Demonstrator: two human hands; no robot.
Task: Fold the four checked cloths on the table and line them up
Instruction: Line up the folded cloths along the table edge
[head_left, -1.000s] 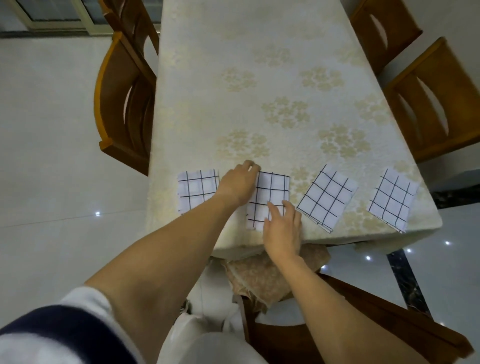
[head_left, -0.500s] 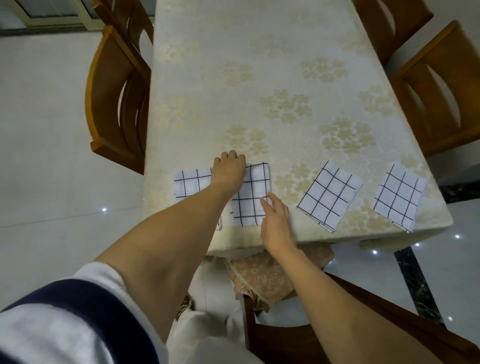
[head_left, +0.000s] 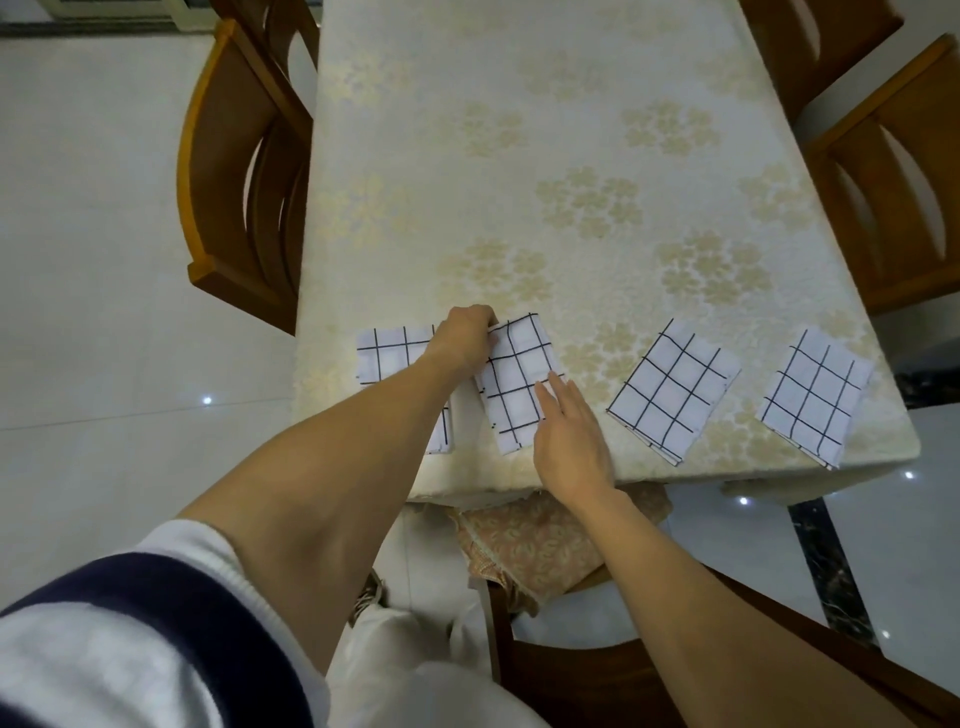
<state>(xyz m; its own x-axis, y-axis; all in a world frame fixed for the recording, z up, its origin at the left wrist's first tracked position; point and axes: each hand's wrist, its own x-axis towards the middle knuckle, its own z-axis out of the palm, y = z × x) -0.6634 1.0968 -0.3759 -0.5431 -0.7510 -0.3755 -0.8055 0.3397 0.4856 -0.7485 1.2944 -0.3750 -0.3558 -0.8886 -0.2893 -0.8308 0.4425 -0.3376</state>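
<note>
Left grip (head_left: 465, 338): my fingers curl round the far left corner of the second cloth (head_left: 519, 384).
Right grip (head_left: 569, 441): flat, fingers straight, pressing its near right edge.
Place: second from left in the row, near edge of the surface (head_left: 519, 156).
Handling: I judge it light, limp and quick to slide; take it by the corners.
Writing: none readable.

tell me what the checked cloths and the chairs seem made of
Checked cloths: thin matte woven fabric, perhaps cotton; stacked layers show at the folded edges. Chairs: solid-looking wood with a glossy varnish; orange-brown, with sheen along the curved backs.
</note>
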